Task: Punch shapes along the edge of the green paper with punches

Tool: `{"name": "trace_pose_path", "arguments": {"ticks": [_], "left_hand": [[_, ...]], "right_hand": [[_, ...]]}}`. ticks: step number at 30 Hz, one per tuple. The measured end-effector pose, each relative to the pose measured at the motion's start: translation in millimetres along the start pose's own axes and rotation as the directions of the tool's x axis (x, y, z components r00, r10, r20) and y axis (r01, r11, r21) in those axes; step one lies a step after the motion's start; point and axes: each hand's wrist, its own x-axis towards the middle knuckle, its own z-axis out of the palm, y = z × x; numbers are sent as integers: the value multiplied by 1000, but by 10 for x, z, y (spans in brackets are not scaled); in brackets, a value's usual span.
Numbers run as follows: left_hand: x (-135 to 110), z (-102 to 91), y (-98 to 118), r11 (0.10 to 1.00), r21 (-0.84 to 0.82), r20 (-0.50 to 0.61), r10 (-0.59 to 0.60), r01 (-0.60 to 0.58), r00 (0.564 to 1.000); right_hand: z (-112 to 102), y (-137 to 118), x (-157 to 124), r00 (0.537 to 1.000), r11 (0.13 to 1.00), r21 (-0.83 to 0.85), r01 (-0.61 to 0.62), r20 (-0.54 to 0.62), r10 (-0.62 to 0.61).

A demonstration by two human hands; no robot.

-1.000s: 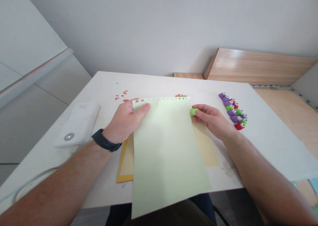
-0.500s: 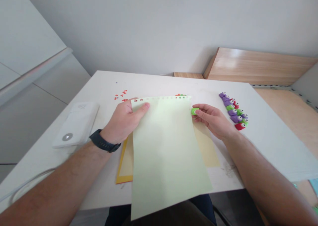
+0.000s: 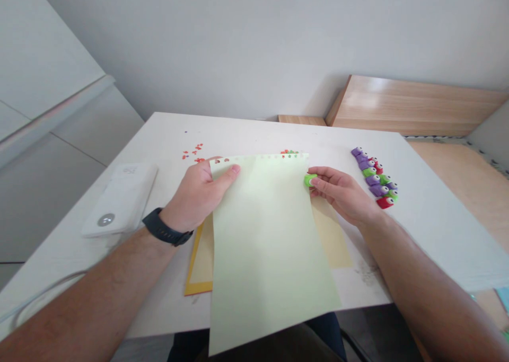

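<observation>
My left hand (image 3: 202, 190) is closed on the upper left edge of a pale green sheet of paper (image 3: 266, 245), thumb on top and fingers behind. Small shapes are punched in a row along the sheet's top edge. My right hand (image 3: 338, 190) pinches a small green craft punch (image 3: 310, 180) at the sheet's upper right edge; whether the paper sits inside its slot I cannot make out. The sheet's lower end hangs over the table's front edge. Beneath it lie a yellow-bordered sheet (image 3: 198, 287) and a cream sheet (image 3: 332, 240), both partly hidden.
Several purple, green and red craft punches (image 3: 374, 176) stand in a cluster on the right of the white table (image 3: 246, 134). Red paper cutouts (image 3: 194, 151) lie at the back left, red and green ones (image 3: 290, 152) behind the sheet. A white device (image 3: 121, 197) with a cable rests on the left.
The green punch has tilted and shifted very slightly left and down in my right fingers. My left hand keeps its hold on the paper, which has barely moved.
</observation>
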Motion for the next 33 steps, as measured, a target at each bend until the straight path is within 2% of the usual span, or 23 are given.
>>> {"name": "trace_pose_path", "arguments": {"ticks": [5,8,14,22,33], "left_hand": [[-6,10,-5,999,21,-21,46,-46,999],[-1,-5,-20,999,17,7,32,-32,999],[7,-26,-20,999,41,-19,5,-4,1000],[-1,-25,-33,998,17,23,64,-64,998],[8,-33,-78,998,22,39,66,-67,997]], "right_hand": [[12,11,3,1000,999,14,-29,11,28],[14,20,2,999,998,33,-45,29,44],[29,-11,-18,998,997,65,-47,39,45],[11,21,-4,997,996,72,-45,61,40],[4,34,-1,998,998,50,-46,52,44]]}}
